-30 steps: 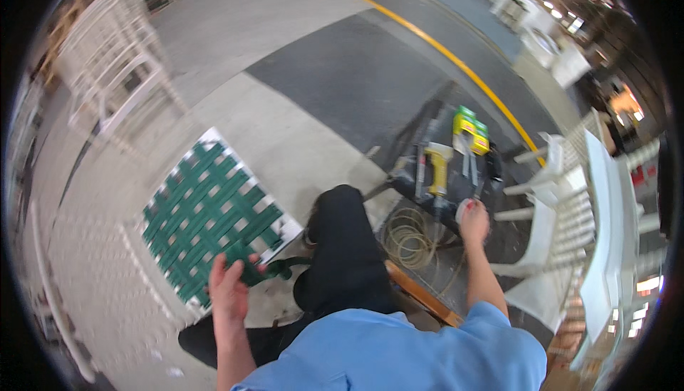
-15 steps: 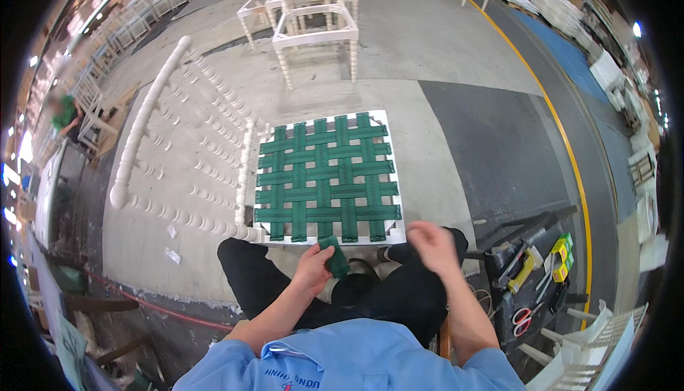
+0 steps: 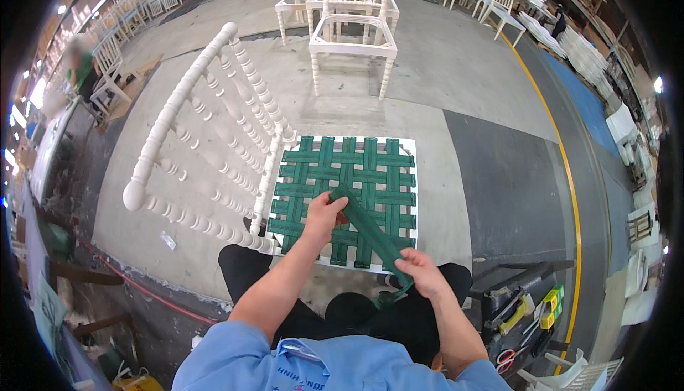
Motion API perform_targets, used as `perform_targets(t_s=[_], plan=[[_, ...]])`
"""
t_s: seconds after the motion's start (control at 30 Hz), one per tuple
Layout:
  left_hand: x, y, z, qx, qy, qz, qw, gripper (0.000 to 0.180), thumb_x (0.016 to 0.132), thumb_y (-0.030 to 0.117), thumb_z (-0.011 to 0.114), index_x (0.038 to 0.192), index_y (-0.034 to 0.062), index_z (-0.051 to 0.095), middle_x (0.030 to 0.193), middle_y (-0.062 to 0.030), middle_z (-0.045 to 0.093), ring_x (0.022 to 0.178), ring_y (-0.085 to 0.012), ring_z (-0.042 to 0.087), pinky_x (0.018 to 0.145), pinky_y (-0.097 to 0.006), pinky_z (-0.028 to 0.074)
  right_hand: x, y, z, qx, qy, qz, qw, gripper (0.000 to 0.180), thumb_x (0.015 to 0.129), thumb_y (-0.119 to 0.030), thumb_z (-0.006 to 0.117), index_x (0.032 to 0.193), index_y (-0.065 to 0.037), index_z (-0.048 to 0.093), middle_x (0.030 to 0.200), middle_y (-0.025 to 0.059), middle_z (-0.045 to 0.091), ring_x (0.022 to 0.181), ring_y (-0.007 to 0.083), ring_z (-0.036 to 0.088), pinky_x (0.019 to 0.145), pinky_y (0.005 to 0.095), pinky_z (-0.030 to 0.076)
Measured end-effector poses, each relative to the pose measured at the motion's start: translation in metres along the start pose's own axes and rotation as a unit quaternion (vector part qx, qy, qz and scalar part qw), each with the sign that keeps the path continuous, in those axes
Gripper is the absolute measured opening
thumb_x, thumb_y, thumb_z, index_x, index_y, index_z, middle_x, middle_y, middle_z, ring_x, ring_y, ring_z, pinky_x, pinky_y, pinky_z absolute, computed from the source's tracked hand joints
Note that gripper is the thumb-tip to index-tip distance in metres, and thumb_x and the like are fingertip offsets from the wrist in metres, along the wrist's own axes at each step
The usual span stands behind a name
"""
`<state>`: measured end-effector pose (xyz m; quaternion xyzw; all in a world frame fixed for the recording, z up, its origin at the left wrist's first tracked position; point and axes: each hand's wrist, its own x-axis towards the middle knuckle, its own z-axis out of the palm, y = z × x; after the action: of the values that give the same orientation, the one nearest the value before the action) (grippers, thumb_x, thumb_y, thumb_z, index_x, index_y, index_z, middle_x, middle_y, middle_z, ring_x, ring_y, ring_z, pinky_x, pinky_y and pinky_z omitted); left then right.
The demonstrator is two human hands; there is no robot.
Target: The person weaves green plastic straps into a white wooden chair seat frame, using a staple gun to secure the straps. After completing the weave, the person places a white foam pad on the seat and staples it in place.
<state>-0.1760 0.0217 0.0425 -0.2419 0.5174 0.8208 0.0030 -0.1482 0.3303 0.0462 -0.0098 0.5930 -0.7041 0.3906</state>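
Observation:
A length of green webbing (image 3: 372, 236) is stretched slantwise between my two hands. My left hand (image 3: 325, 214) pinches its upper end above the woven seat. Lower down, by the seat's near right corner, my right hand (image 3: 422, 271) grips the strip, and a loose tail hangs below it over my lap. Beneath the strip is the chair seat (image 3: 394, 169), a white frame crossed by interlaced green straps. The chair lies before my knees with its white turned-spindle back (image 3: 187, 92) leaning off to the left.
White chair frames (image 3: 353, 48) are stacked ahead. On the right a dark stand (image 3: 491, 305) holds red-handled scissors (image 3: 505, 360), a yellow-handled tool (image 3: 516, 314) and a yellow-green box (image 3: 551, 308). A person in green (image 3: 83, 74) sits at far left. A yellow line (image 3: 566, 170) runs along the right floor.
My left hand has moved up over the seat with the webbing, now unrolled into a long strip. My right hand has come down and taken hold of it. The view has shifted.

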Motion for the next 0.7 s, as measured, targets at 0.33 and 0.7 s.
perform_targets(t_s=[0.33,0.7], plan=[[0.085,-0.034,-0.007,0.535,0.091,0.076,0.836,0.037,0.086,0.030,0.082,0.111,0.0030,0.077,0.105,-0.0184,0.078,0.100,-0.0371,0.075,0.090,-0.048,0.059,0.079,-0.027,-0.027,-0.481,0.280,-0.171,0.813,0.022,0.096,-0.016,0.075,0.113,-0.003,0.071,0.088,0.0125,0.070,0.080,0.0291,0.068,0.074,0.0411,0.054],[0.082,-0.034,-0.009,0.489,0.103,0.080,0.863,0.032,0.091,0.034,0.075,0.106,0.0063,0.079,0.097,-0.0174,0.078,0.095,-0.0376,0.076,0.085,-0.049,0.059,0.202,-0.006,0.087,0.191,0.035,0.162,0.968,0.048,0.111,-0.057,0.048,0.105,-0.011,0.060,0.079,0.0023,0.063,0.058,0.0127,0.053,0.051,0.0312,0.041]])
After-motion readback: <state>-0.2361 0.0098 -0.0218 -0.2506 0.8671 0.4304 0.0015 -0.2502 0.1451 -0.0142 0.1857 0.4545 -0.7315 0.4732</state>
